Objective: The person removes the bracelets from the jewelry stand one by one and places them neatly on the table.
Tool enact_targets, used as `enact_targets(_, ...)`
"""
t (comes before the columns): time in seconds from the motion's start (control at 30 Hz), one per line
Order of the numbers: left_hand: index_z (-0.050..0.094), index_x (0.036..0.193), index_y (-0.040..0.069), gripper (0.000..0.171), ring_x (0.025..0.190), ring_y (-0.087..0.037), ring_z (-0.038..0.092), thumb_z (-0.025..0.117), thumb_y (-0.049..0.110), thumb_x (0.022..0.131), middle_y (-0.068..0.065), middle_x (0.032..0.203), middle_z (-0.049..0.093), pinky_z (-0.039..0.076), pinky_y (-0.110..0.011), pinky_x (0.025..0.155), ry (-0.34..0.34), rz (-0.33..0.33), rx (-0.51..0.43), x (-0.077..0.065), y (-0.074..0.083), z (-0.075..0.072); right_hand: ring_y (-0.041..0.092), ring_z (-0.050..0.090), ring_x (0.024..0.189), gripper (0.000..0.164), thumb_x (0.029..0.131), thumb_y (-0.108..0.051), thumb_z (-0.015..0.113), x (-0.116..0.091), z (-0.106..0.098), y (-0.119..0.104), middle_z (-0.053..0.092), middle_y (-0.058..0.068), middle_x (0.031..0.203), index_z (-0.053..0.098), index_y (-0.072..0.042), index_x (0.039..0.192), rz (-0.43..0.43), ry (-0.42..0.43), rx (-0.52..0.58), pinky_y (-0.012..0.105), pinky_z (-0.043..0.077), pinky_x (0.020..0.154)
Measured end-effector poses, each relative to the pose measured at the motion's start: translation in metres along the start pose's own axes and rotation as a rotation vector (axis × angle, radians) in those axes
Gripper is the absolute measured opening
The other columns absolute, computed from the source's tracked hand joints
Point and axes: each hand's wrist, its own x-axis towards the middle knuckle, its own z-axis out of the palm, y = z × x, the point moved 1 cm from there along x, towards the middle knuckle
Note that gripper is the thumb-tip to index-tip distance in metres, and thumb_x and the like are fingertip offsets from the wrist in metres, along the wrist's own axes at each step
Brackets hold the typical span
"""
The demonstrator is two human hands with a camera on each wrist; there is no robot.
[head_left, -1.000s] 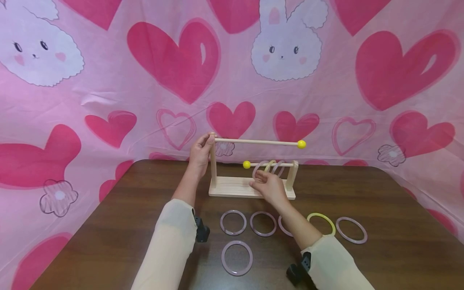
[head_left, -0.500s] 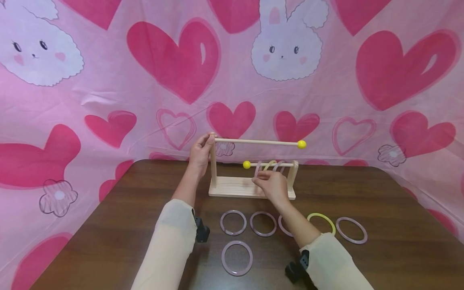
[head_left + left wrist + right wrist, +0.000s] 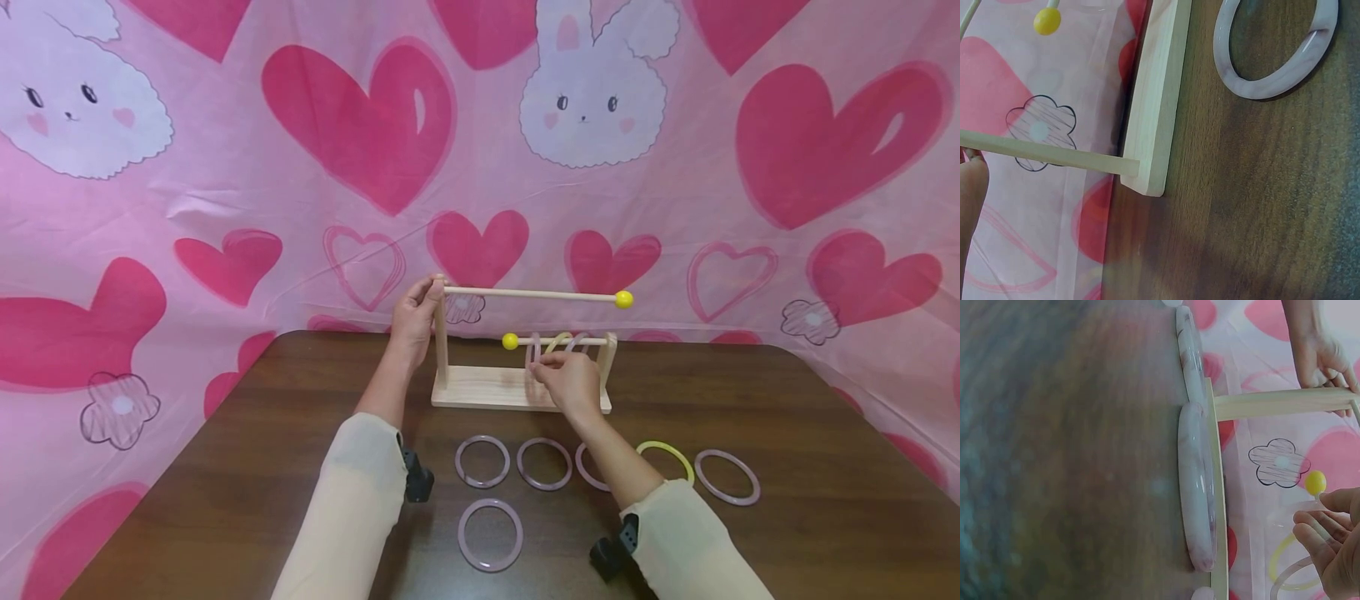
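My left hand [image 3: 414, 321] grips the top of the tall left post of a light wooden stand [image 3: 480, 387]. Two rods with yellow ball ends run from its posts, one high and one low. Along the low rod [image 3: 596, 341] hang a pale purple ring [image 3: 528, 354], a yellow ring [image 3: 1275, 556] and another pale purple ring [image 3: 1285, 575]. My right hand [image 3: 573, 383] is just below this rod, with its fingertips at the leftmost ring. In the right wrist view that ring is blurred, and a gap shows between thumb and fingers. The upper rod [image 3: 532, 292] carries nothing.
On the dark wooden table [image 3: 300, 500] in front lie several pale purple rings, such as one at the front [image 3: 490, 535] and one at the right [image 3: 727, 477], and a yellow ring [image 3: 663, 450]. My right forearm covers part of the row. A pink heart-patterned cloth [image 3: 225, 192] hangs behind.
My right fingers came together at the leftmost hanging ring, then shifted slightly right. That ring turned from angled to nearly edge-on. My left hand and the stand stayed still.
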Motion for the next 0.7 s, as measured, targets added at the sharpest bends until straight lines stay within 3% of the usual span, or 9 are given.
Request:
enact_targets(0.33, 0.066, 0.091, 0.017, 0.019, 0.087, -0.009, 0.055, 0.055, 0.002, 0.091, 0.005, 0.087, 0.064, 0.041, -0.024, 0.084, 0.001, 0.005, -0.003, -0.0001, 0.0005, 0.0, 0.018, 0.062, 0.06, 0.013, 0.075, -0.017, 0.073, 0.0026, -0.0028, -0.002, 0.068, 0.005, 0.066, 0.074, -0.005, 0.08, -0.053, -0.006, -0.045, 0.028, 0.042, 0.051)
enact_targets(0.7, 0.066, 0.091, 0.018, 0.021, 0.088, -0.009, 0.055, 0.054, 0.001, 0.092, 0.006, 0.086, 0.064, 0.041, -0.024, 0.084, -0.008, 0.007, -0.001, 0.0001, 0.0007, -0.0001, 0.021, 0.064, 0.066, 0.011, 0.077, -0.018, 0.072, 0.0016, -0.0037, -0.0042, 0.069, 0.004, 0.069, 0.075, -0.008, 0.078, -0.098, 0.02, -0.077, 0.034, 0.046, 0.059)
